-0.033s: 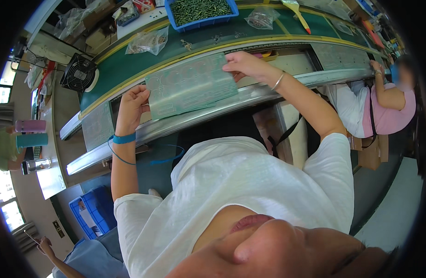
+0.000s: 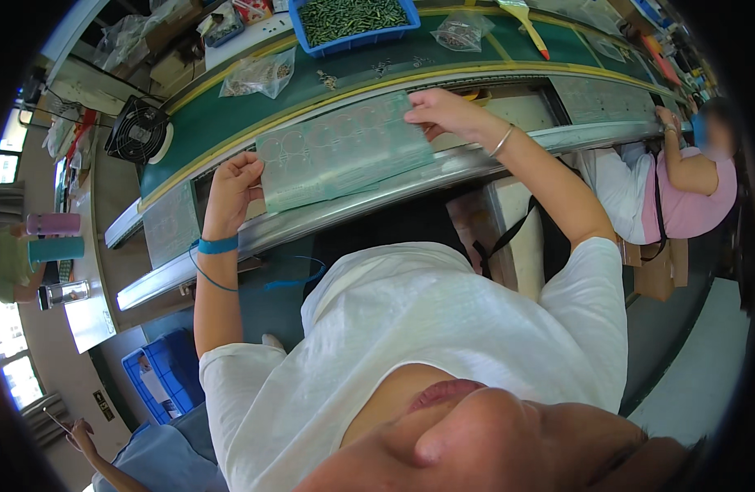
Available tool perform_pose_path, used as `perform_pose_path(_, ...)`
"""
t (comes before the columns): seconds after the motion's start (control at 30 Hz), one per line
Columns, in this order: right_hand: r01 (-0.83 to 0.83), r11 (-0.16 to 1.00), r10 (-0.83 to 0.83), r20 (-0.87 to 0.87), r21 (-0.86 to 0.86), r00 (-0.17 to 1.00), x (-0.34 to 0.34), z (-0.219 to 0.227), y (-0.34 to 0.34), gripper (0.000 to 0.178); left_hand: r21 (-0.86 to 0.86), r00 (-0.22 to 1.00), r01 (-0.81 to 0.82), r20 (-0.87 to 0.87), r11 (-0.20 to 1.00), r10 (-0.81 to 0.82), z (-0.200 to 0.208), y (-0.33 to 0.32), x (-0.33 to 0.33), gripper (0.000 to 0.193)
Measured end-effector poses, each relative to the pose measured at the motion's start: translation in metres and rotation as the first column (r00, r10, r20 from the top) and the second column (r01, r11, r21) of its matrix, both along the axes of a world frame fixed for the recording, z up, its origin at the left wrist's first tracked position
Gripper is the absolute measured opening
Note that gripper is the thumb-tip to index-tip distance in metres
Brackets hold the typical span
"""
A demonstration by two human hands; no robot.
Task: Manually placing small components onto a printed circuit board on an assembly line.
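A pale green, see-through circuit board panel (image 2: 332, 156) with a row of round outlines is held up over the metal rails. My left hand (image 2: 236, 187) pinches its left edge between thumb and fingers. At the upper right corner my right hand (image 2: 444, 116) grips it, fingers closed. The edge of what looks like a second green panel shows under its lower side; whether it is held too, I cannot tell. A blue wrist strap (image 2: 219, 245) with a thin cord circles my left wrist, and a bangle (image 2: 501, 140) my right.
Beyond the rails (image 2: 336, 211) a green belt (image 2: 348, 78) carries a blue tray of small green parts (image 2: 299, 20), plastic bags (image 2: 258, 75) and a brush (image 2: 531, 31). Other panels (image 2: 603, 100) lie in the rails. A fan (image 2: 139, 131) stands left; a co-worker (image 2: 681, 176) sits right.
My right hand and the panel's right side have shifted slightly to the right. The left hand keeps its grip on the left edge, almost in place.
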State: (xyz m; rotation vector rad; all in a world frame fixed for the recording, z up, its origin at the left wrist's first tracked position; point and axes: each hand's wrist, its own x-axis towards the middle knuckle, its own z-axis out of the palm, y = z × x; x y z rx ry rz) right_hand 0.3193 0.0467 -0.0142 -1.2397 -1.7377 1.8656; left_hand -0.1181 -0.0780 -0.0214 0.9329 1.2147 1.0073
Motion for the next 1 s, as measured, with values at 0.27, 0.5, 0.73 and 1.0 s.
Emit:
perform_pose_path(0.27,0.077,0.994,-0.079,-0.024,-0.084,0.997,0.081,-0.015,0.030,0.020,-0.132,0.982,-0.160,-0.123,0.978,0.144,-0.022,-0.003,-0.040,0.016)
perform_pose_path(0.5,0.093,0.992,-0.094,0.001,-0.085,0.996,0.064,-0.027,0.028,0.019,-0.152,0.973,-0.193,-0.158,0.969,0.169,-0.023,-0.002,-0.033,0.014)
perform_pose_path(0.73,0.071,0.995,-0.081,0.170,0.065,0.982,0.059,-0.011,0.029,0.022,-0.078,0.898,-0.116,-0.433,0.990,0.071,0.004,-0.004,-0.003,0.013)
perform_pose_path(1.0,-0.007,0.561,-0.251,0.179,0.827,0.951,0.067,0.003,0.074,0.013,0.506,0.650,0.376,-0.741,0.777,0.168,0.069,0.047,0.109,0.018)
